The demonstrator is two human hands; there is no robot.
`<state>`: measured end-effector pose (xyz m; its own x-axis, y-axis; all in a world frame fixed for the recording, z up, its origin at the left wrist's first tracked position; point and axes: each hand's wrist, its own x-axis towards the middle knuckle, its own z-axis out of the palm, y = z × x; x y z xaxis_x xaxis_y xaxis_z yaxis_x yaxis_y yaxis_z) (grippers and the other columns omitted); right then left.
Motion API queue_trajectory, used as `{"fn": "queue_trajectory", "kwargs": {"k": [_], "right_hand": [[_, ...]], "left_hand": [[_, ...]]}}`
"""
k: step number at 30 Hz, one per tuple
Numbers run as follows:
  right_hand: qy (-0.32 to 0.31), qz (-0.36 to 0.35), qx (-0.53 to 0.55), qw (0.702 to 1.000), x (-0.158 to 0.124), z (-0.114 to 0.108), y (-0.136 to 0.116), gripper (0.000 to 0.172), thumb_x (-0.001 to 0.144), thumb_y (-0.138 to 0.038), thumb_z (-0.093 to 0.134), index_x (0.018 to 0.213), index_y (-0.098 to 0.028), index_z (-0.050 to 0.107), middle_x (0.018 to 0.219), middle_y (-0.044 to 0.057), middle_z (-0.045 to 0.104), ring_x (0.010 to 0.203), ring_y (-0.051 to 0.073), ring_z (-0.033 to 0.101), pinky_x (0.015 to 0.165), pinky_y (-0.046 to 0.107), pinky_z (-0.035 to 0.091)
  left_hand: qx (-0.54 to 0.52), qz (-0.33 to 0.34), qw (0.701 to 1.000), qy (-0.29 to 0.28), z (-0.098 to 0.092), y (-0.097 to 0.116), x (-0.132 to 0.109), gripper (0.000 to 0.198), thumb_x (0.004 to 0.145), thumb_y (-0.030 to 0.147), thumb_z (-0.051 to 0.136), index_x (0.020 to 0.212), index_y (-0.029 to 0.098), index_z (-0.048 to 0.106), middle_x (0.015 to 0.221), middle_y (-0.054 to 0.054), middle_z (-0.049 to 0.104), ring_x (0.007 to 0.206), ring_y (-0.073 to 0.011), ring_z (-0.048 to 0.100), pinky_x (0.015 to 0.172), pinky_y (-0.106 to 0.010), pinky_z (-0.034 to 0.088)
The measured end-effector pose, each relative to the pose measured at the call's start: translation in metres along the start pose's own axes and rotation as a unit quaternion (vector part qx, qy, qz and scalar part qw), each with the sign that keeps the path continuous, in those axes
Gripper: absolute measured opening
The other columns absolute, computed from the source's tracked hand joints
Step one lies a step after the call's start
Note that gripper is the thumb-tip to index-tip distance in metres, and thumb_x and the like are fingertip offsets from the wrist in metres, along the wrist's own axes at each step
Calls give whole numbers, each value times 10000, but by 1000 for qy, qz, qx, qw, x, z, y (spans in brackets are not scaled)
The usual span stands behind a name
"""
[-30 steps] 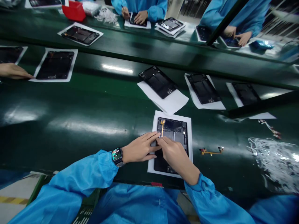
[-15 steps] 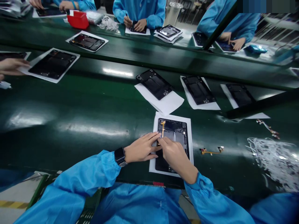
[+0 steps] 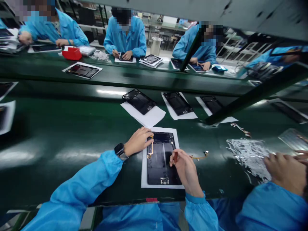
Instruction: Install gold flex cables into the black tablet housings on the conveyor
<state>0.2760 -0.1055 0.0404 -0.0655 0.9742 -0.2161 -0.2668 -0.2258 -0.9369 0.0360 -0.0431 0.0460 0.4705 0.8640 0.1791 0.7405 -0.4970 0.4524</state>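
An opened black tablet chassis lies on a white paper sheet on the green conveyor in front of me. A gold flex cable runs down its left side. My left hand, with a smartwatch on the wrist, presses curled fingertips onto the cable's top end at the chassis corner. My right hand hovers over the chassis's right edge, fingers pinched on a small reddish-brown strip. A second loose flex cable lies on the belt just right of the sheet.
Three more chassis on sheets lie farther up the belt. A pile of white peeled film sits at right, beside a co-worker's hand. Several people in blue coats work across the far bench; a red tray stands there.
My head has lifted, so the far workers show. My left hand slid to the chassis's top-left corner. My right hand pulled back to the right edge, holding the small strip.
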Motion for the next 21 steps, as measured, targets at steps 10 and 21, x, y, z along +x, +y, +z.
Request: {"fn": "queue_trajectory", "kwargs": {"k": [10,21], "right_hand": [[219,-170,-469,839,-13,-80,20,470,844,-624,586,905,-161,647,589,-35,455,519,146,452,528,262,380],[246,-231,-600,726,-4,-88,23,517,976,-566,382,869,-158,681,584,28,545,469,183,524,477,283,366]], "left_hand": [[93,-60,992,-67,11,-6,68,64,863,210,643,862,154,614,909,-80,628,944,-242,587,830,-342,475],[117,-33,982,-145,17,7,111,171,867,313,658,929,157,629,901,-82,657,871,-243,635,757,-331,498]]}}
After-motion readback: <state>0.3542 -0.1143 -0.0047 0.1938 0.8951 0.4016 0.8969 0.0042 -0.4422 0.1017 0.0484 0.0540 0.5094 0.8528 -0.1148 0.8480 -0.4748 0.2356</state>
